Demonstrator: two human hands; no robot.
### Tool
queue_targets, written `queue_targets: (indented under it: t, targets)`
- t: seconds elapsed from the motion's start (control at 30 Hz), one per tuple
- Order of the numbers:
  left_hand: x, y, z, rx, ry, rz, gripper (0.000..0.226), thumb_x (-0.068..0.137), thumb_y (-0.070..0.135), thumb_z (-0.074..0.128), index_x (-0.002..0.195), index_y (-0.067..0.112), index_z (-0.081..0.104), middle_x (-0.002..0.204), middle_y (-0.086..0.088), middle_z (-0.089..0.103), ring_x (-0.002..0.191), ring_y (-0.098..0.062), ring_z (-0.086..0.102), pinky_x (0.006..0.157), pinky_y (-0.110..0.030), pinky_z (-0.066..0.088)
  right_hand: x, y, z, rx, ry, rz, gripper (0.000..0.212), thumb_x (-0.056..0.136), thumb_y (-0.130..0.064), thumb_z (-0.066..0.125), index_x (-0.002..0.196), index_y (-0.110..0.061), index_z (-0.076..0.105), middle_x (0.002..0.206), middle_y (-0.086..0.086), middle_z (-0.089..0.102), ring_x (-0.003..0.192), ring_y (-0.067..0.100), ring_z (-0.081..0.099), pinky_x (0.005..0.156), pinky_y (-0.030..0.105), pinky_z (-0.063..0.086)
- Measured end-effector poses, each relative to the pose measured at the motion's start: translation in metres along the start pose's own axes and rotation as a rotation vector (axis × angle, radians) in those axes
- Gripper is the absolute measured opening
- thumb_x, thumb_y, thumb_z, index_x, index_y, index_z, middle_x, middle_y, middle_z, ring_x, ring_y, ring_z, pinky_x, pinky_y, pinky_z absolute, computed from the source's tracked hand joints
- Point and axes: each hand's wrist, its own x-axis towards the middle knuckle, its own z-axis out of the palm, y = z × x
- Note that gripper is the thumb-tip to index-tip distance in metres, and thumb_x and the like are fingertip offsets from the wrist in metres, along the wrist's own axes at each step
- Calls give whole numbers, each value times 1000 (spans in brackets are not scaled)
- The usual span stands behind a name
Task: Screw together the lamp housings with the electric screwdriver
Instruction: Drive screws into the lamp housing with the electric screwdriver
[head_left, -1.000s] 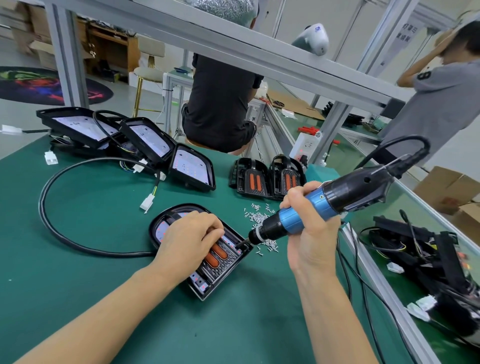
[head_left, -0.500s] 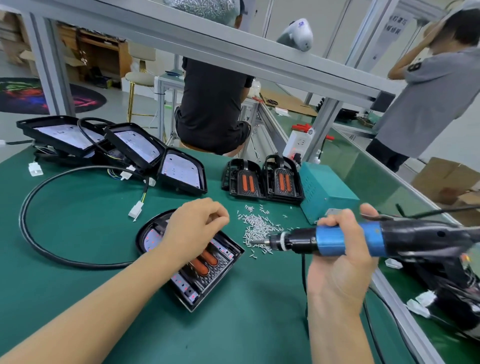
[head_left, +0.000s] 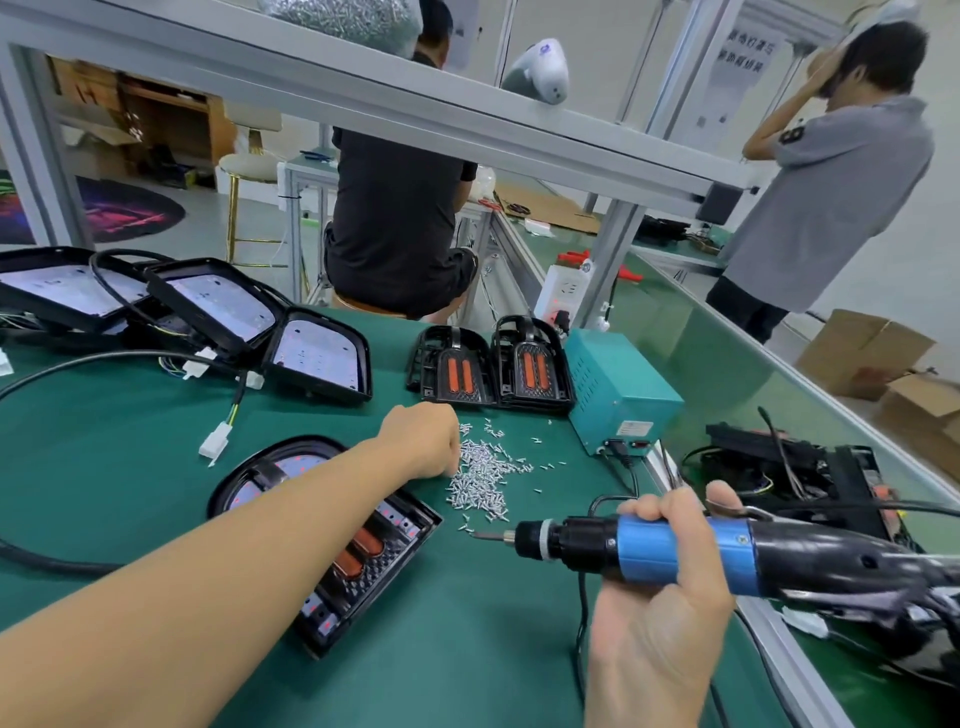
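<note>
Black housing: the lamp housing (head_left: 363, 551) lies flat at lower centre of the frame, orange lenses up, its long axis running from upper left to lower right, under the left forearm.
Screws: a loose silver pile of screws (head_left: 483, 475) sits just up and right of the housing, between it and the teal power box (head_left: 621, 395).
Left hand: the left hand (head_left: 423, 441) reaches over the housing to the pile's left edge, fingers curled down into the screws; whether it has pinched one I cannot tell.
Right hand: the right hand (head_left: 660, 582) is wrapped around the blue grip of the electric screwdriver (head_left: 675, 551).
Key relation: the driver lies nearly level, bit pointing left toward the housing's right corner, close but apart; this hand is nearer the right edge.
Next, likely: a screw is seated, then the bit tips down.
Surface: green bench mat (head_left: 130, 447), with more housings at upper left and centre.
Room: workshop, two other people beyond the aluminium frame.
</note>
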Motion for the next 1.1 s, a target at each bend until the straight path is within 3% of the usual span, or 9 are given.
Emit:
queue_targets:
  t: [0.13,0.33,0.47,0.57,0.63,0.7,0.8,0.9,1.1]
  targets:
    - [0,-1,4,99,-17,7,19,76,3,65,77,19,74,90,1,74,91,-19,64,95,-35,38,-3,2,-1,-2,13,17,33,88,7,51,95,-25,54,61,-10,56,58,8,55,68,21,52]
    - [2,-1,8,280,9,59,18,78,5,63,76,23,61,94,-1,72,93,-23,62,80,-33,30,-3,5,3,-11,10,55,33,88,7,52,93,-26,56,60,-9,55,58,9,54,69,23,52]
    - [2,-1,9,298,5,98,20,80,5,62,80,25,66,96,-1,72,96,-23,61,89,-36,32,-4,5,3,-24,17,63,33,87,5,54,93,-27,57,61,-8,54,59,10,54,71,24,51]
    - [2,-2,11,315,9,129,19,84,4,52,78,21,58,92,-3,69,88,-24,59,96,-40,34,-5,3,2,-35,16,58,33,87,5,55,94,-27,57,61,-8,54,60,10,55,69,23,51]
    - [1,-2,12,300,6,144,18,85,3,47,77,19,53,85,-3,60,77,-25,50,84,-37,39,-5,2,0,-40,17,54,32,86,5,55,95,-26,57,60,-8,54,60,10,55,68,22,52]
    - [-1,-1,8,194,17,137,17,83,4,48,75,16,56,84,-6,63,73,-25,49,70,-31,44,-4,1,0,-32,6,51,33,87,7,53,94,-25,56,60,-8,54,59,9,55,66,22,52]
    - [-9,-2,-5,-122,94,125,14,80,6,57,76,7,70,82,-3,72,77,-20,64,70,-30,54,-2,-3,1,-9,-17,46,33,89,7,50,93,-25,54,59,-10,54,56,8,55,66,20,53]
    - [-28,-10,-19,-479,174,101,11,75,9,70,67,16,72,63,6,68,61,-6,60,61,-21,51,-1,-6,4,23,-32,54,33,89,6,51,93,-26,55,60,-10,54,56,7,54,67,22,53]
    - [-92,-48,-21,-1029,174,100,12,71,4,79,69,14,74,66,-8,68,59,-10,59,58,-18,50,-7,-8,22,165,-114,114,29,79,0,59,90,-27,58,64,-9,52,60,7,53,71,21,51]
